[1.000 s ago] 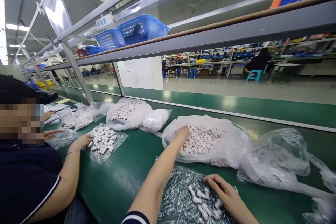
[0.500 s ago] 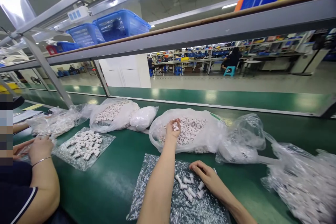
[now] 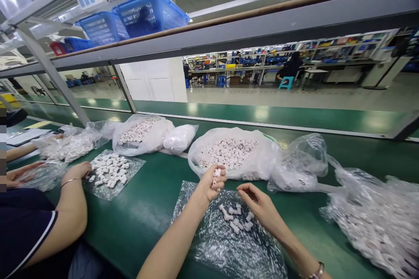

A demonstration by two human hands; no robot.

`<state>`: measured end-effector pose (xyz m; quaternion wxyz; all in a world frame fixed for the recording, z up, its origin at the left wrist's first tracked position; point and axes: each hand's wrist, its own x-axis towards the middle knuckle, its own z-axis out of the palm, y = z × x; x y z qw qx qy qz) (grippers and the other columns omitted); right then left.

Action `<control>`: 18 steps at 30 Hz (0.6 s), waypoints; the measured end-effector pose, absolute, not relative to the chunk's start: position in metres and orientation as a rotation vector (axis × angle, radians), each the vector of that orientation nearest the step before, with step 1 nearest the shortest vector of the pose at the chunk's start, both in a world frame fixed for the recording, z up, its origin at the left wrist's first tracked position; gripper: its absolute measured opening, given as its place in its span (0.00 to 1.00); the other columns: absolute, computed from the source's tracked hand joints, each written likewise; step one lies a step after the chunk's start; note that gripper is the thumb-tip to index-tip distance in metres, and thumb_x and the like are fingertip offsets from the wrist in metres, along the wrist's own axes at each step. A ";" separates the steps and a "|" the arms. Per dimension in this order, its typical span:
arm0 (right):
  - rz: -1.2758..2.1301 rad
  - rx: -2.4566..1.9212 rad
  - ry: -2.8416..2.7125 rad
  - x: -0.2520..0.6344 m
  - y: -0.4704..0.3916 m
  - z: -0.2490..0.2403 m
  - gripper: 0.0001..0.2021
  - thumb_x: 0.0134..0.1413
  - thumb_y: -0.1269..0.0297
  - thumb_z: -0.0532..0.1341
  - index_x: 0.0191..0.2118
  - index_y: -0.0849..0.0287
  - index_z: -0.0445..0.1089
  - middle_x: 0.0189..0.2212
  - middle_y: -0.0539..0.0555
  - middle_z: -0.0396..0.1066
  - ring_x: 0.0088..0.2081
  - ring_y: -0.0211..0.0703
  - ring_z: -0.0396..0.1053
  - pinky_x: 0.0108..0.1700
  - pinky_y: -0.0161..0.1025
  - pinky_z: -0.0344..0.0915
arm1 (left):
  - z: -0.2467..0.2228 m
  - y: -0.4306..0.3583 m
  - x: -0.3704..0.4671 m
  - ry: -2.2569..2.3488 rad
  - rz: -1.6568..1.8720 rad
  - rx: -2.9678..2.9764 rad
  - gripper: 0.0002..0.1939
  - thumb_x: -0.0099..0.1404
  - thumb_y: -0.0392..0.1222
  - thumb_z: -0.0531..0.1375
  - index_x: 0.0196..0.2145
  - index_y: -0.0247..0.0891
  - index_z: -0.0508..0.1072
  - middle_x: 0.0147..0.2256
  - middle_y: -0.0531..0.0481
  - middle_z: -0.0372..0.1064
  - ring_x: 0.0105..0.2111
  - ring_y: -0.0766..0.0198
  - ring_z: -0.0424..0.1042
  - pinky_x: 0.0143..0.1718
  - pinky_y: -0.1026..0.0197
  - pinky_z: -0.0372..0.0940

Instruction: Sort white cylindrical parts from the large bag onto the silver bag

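Several small white fittings (image 3: 217,176) are held in my left hand (image 3: 212,183), its fingers curled around them, just in front of the open bag of pinkish-white parts (image 3: 229,152). My right hand (image 3: 257,200) hovers at the right of a clear plastic sheet (image 3: 225,248), fingers bent and thumb side facing left; whether it grips anything is hidden. Between and below my hands, several white fittings (image 3: 236,226) lie loose on that sheet.
On the left, a co-worker's hand (image 3: 80,171) touches a sheet of white parts (image 3: 111,170). Another open bag (image 3: 140,135) stands behind it. A full clear bag (image 3: 379,222) lies at right. Blue baskets (image 3: 150,15) sit on the overhead shelf (image 3: 229,37).
My left hand has come back from the open bag toward the sheet, holding fittings. The co-worker's hand has moved right onto their parts. The view has shifted slightly.
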<state>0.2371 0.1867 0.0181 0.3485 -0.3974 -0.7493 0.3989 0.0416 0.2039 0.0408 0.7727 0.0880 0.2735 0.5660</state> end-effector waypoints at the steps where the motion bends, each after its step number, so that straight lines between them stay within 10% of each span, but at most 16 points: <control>1: 0.995 -1.012 -1.971 0.233 0.181 0.027 0.13 0.64 0.52 0.56 0.41 0.55 0.69 0.35 0.51 0.72 0.36 0.43 0.69 0.38 0.37 0.64 | 0.035 0.192 0.042 0.612 1.214 0.206 0.11 0.71 0.39 0.51 0.32 0.31 0.67 0.23 0.55 0.58 0.12 0.80 0.48 0.08 0.76 0.38; 10: 0.763 -1.004 -2.348 0.181 0.155 0.049 0.05 0.62 0.59 0.59 0.39 0.54 0.69 0.32 0.51 0.71 0.32 0.44 0.69 0.32 0.38 0.61 | 0.013 0.134 0.046 0.771 1.253 0.384 0.17 0.64 0.51 0.60 0.28 0.33 0.67 0.20 0.54 0.63 0.12 0.77 0.53 0.08 0.73 0.39; 18: 1.262 -0.887 -2.142 0.183 0.168 0.055 0.12 0.67 0.54 0.54 0.40 0.55 0.69 0.34 0.51 0.74 0.35 0.43 0.70 0.37 0.36 0.64 | 0.007 0.132 0.040 0.732 1.305 0.277 0.12 0.66 0.46 0.59 0.31 0.33 0.68 0.19 0.57 0.58 0.11 0.76 0.50 0.07 0.73 0.39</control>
